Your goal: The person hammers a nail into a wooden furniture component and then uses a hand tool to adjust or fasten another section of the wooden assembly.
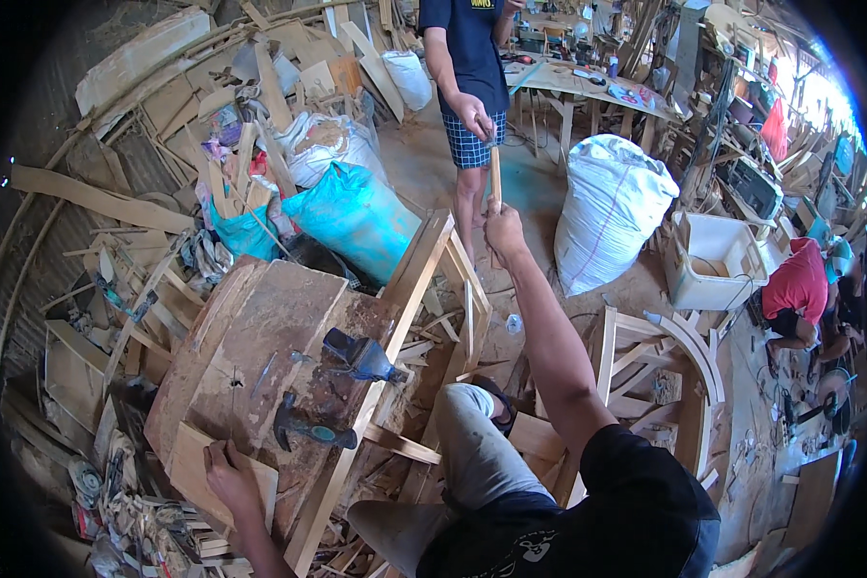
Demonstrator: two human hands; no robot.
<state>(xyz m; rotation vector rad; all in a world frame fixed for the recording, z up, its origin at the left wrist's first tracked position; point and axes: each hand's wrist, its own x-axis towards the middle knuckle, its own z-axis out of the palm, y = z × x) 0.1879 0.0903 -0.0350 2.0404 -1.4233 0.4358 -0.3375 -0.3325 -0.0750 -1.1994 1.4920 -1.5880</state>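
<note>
My right hand (504, 234) reaches forward, its fingers wrapped round the near end of a slim wooden stick or tool handle (495, 175). Another person's hand (472, 116) is at the far end of the same piece, where its tip is hard to make out. Low on the left, my left hand (229, 477) grips a pale wooden board (193, 467) near its upper edge, fingers bent. The board lies against the worn wooden workbench (231, 337). A claw hammer (313, 431) and a dark blue power tool (361, 356) rest on the bench to the right of that hand.
The person opposite stands beyond a wooden frame (419, 260). A white sack (612, 212) and a white plastic tub (713, 265) are at the right. Turquoise sacks (356, 217) and scrap wood crowd the left. A curved wooden frame (698, 361) lies near my right; someone in red (797, 284) crouches beyond.
</note>
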